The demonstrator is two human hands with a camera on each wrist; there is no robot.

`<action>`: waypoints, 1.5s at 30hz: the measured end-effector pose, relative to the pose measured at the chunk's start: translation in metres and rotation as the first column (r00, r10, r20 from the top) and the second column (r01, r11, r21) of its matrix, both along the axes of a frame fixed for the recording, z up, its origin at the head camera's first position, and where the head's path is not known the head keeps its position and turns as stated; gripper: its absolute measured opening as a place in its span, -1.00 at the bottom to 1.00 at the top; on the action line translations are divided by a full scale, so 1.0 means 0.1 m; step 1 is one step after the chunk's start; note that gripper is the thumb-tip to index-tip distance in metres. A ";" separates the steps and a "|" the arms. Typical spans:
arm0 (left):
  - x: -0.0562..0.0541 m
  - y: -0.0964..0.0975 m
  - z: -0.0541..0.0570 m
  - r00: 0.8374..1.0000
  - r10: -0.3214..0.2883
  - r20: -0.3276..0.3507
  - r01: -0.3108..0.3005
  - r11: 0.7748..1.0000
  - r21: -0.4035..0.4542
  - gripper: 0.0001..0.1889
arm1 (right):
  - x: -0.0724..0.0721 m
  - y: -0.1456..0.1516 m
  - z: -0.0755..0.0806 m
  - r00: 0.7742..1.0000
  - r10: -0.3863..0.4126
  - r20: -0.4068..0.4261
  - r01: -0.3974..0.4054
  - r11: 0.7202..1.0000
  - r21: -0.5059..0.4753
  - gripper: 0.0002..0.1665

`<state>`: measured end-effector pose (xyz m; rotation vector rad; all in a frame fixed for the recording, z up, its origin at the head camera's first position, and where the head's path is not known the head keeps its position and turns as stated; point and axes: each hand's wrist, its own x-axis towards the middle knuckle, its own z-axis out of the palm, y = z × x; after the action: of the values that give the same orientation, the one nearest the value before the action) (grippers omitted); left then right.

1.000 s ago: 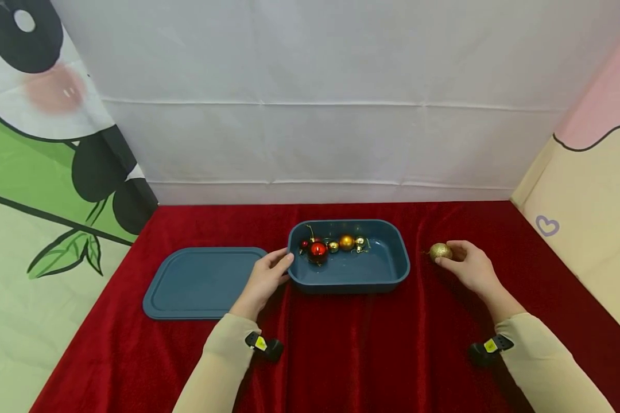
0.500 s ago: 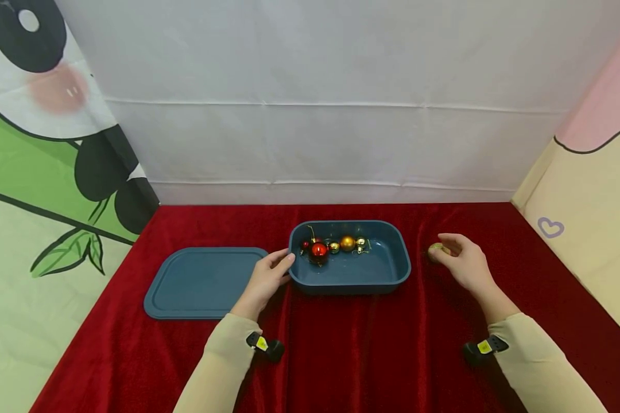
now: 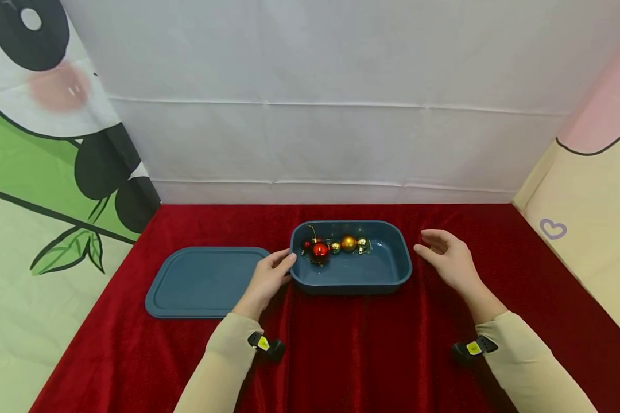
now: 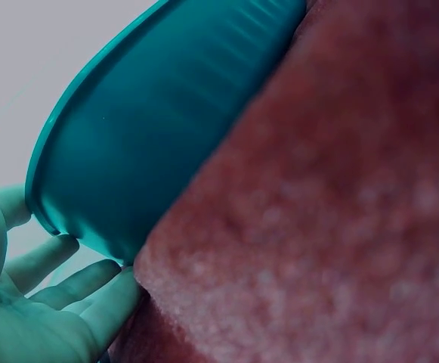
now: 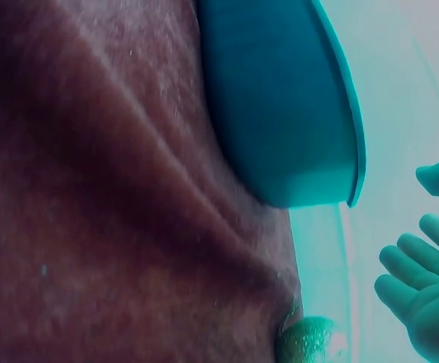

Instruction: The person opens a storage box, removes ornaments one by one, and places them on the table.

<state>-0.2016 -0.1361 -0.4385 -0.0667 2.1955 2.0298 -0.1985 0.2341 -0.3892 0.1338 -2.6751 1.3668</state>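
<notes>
**Box steadied at left end; right hand unloaded beside it**

Blue box (image 3: pixel 351 288) sits upright mid-surface on red cloth (image 3: pixel 351 350). Inside, toward its left half: red ball (image 3: pixel 320 251), orange-gold ball (image 3: pixel 348 244), smaller gold and red baubles.

Left hand (image 3: pixel 266 282): grip clamped on the box's left end, thumb at the rim, fingers against the outer wall. Right hand (image 3: pixel 450 261): near the right end, not touching; thumb and fingers apart, nothing held. Glittery gold ball (image 5: pixel 311 342) shows low in the right wrist view, clear of the fingers.

Handling (judged): box light, fairly stiff plastic, smooth; best held by rim and end wall. Baubles likely light, slick, prone to roll; pinch across the middle, sparing the thin loops.

Flat blue lid (image 3: pixel 201 284) lies left of the box.

Writing: none seen on box or lid; yellow wrist tags (image 3: pixel 263 343) too small to read. Backdrop bears a heart outline (image 3: pixel 553 229).
</notes>
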 end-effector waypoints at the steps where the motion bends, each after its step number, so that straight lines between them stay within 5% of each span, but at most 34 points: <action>1: 0.00 0.00 0.00 1.000 -0.001 0.000 0.001 1.000 0.002 -0.45 | 0.00 -0.01 0.00 1.000 0.005 0.000 -0.005 1.000 -0.004 -0.39; 24: 0.00 0.00 0.00 1.000 0.002 0.014 -0.002 1.000 -0.004 -0.46 | -0.14 -0.44 -0.03 0.992 0.126 -0.023 -0.128 0.984 -0.126 -0.44; 45: 0.01 0.00 0.02 1.000 -0.001 0.012 0.001 1.000 0.010 -0.46 | -0.22 -0.86 -0.04 0.980 0.197 0.005 -0.195 0.972 -0.130 -0.45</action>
<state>-0.2003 -0.1359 -0.4365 -0.0761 2.1771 2.0347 -0.2203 0.1478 -0.3927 0.3832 -2.6369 1.6004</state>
